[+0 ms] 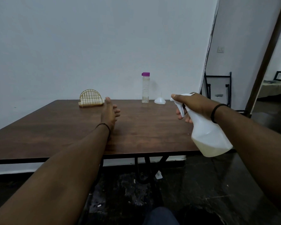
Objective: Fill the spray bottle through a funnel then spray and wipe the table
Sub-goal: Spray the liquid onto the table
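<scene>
Left arm extended forward, left hand (109, 112) edge-on, thumb uppermost, fingers straight and loosely spread, holding nothing. Right arm extended, right hand (192, 105) curled in a grip, index finger stretched forward, lower fingers bent. Dark band on each wrist.

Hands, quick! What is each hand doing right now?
Left hand: open, holding nothing, over the table.
Right hand: grips the spray bottle, fingers on its trigger.

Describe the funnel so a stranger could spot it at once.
Look along the far edge of the brown table, by the white wall. Right of the clear bottle with the purple cap lies the funnel, upside down, spout up. It is the only small white cone there; the gold wire rack stands well to the left.
</scene>
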